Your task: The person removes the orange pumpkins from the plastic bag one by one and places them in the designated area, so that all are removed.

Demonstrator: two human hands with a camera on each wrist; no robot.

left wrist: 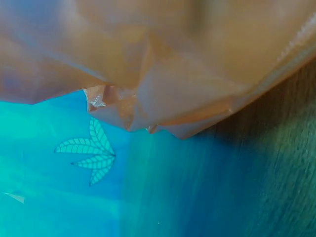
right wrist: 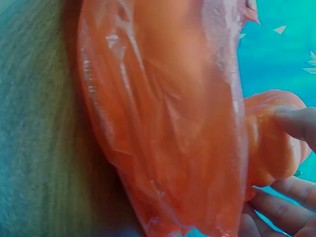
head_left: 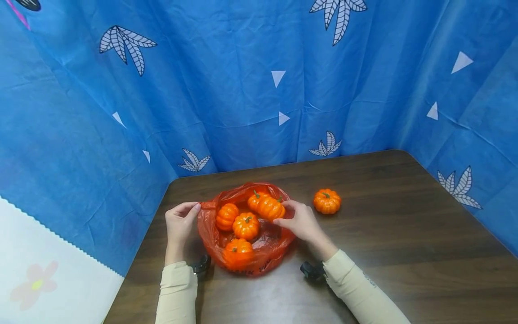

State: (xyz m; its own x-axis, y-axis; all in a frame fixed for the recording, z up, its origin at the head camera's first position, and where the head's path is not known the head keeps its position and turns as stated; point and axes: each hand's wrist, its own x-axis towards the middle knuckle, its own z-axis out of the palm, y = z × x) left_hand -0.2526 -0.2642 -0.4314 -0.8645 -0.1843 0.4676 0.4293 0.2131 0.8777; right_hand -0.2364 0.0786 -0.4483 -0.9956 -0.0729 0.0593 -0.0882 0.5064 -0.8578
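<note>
A red plastic bag point(head_left: 279, 252) stands with its mouth wide and several small orange pumpkins point(head_left: 245, 226) inside. At the bag's left rim, my left hand point(head_left: 180, 221) pinches the plastic between thumb and finger. My right hand point(head_left: 302, 220) grips a pumpkin point(head_left: 271, 209) by its sides, at the right part of the bag's mouth. In the right wrist view this pumpkin point(right wrist: 271, 143) shows beyond the bag's edge, the thumb on one side and fingers on the other. Only the bag's side point(left wrist: 192, 84) fills the upper left wrist view; the left hand is hidden there.
Another orange pumpkin point(head_left: 327, 201) lies on the dark wooden table point(head_left: 388, 234), to the right of the bag and beyond the right hand. Blue curtains point(head_left: 243, 90) with leaf prints hang behind the table and along both sides.
</note>
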